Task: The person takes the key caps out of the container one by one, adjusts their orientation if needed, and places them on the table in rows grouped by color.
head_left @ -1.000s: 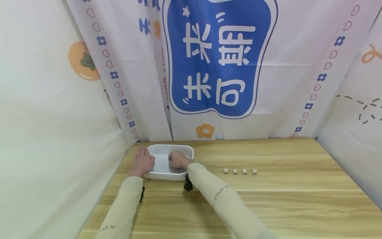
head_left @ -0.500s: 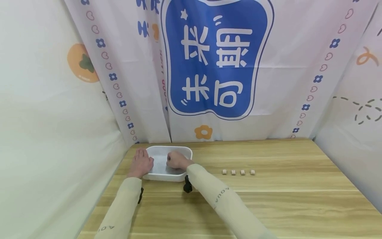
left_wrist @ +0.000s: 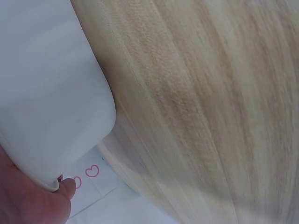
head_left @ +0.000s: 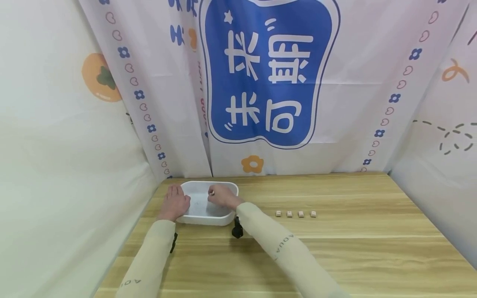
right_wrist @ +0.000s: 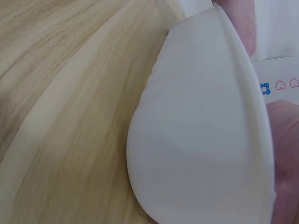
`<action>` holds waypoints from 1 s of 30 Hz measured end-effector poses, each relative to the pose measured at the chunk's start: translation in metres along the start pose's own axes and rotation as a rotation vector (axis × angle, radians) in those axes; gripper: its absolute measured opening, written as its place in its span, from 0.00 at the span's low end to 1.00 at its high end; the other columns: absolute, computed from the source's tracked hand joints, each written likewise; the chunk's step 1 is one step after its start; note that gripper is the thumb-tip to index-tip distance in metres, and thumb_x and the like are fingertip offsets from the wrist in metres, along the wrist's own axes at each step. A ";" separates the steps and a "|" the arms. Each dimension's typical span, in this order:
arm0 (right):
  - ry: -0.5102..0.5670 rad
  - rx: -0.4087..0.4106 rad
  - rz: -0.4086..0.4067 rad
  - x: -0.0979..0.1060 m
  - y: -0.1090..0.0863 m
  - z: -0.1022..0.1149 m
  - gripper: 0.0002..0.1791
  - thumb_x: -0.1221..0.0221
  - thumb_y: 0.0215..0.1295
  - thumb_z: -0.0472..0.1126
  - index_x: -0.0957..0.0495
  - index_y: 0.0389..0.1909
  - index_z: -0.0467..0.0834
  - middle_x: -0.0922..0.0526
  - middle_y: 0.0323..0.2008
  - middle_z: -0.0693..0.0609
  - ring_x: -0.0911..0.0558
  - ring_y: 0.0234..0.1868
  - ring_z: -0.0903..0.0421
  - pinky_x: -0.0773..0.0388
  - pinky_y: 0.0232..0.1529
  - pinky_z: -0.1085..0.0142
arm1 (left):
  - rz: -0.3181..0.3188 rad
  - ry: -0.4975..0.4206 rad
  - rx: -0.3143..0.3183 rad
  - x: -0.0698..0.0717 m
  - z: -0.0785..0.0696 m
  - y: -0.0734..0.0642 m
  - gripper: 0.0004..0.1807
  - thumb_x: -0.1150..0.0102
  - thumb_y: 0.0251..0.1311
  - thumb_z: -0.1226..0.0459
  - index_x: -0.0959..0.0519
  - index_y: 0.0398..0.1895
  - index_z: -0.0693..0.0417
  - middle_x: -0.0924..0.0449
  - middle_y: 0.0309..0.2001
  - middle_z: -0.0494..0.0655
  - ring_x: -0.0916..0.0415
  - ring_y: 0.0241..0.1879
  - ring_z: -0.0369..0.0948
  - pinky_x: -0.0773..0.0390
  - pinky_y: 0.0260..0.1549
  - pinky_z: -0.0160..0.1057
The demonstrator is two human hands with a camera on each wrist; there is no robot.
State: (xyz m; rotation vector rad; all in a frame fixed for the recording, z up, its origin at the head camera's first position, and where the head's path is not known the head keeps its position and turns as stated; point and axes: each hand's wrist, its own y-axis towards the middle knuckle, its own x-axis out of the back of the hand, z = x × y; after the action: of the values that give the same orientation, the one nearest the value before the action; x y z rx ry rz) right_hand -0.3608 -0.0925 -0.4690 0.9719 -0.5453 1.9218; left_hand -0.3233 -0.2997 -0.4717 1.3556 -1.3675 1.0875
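A white plastic tray (head_left: 206,220) stands at the table's back left. My left hand (head_left: 174,203) holds its left rim, thumb on the inner side and fingers along the outside; in the left wrist view a fingertip (left_wrist: 68,186) shows past the rim. My right hand (head_left: 222,196) is inside the tray near its right side, fingers curled, and a small pale keycap-like piece (head_left: 212,193) shows at the fingertips. In the right wrist view the tray wall (right_wrist: 201,126) covers part of this hand. Faint small marks show on the tray floor; I cannot tell what they are.
Several small pale keycaps (head_left: 289,214) lie in a row on the wooden table (head_left: 335,256), right of the tray. A printed white curtain (head_left: 357,124) hangs behind the table's back edge. A white cloth wall (head_left: 74,186) runs along the left side.
My right hand has lifted and turned slightly within the tray, and a pale bit now shows at its fingertips. The left hand keeps its place on the rim. The head view has shifted slightly.
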 end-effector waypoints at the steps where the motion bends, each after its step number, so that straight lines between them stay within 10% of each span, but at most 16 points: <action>1: -0.003 0.005 -0.001 0.001 -0.001 0.000 0.15 0.43 0.66 0.41 0.20 0.51 0.42 0.15 0.45 0.48 0.20 0.24 0.60 0.22 0.25 0.71 | 0.000 0.001 -0.001 0.000 0.000 0.000 0.38 0.70 0.71 0.58 0.59 0.72 0.80 0.66 0.74 0.78 0.67 0.75 0.68 0.58 0.75 0.63; 30: 0.109 0.184 -0.045 0.059 -0.051 -0.029 0.16 0.48 0.74 0.43 0.21 0.57 0.44 0.15 0.34 0.42 0.18 0.24 0.60 0.19 0.23 0.71 | -0.004 0.005 -0.023 0.000 0.002 0.001 0.39 0.72 0.71 0.57 0.62 0.71 0.82 0.66 0.73 0.80 0.66 0.74 0.69 0.58 0.74 0.65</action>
State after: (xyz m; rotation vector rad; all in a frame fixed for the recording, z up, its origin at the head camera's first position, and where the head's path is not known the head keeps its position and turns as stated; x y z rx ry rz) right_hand -0.3463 -0.0163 -0.4394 0.9786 -0.2849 1.9968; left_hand -0.3244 -0.3018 -0.4719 1.3372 -1.3692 1.0688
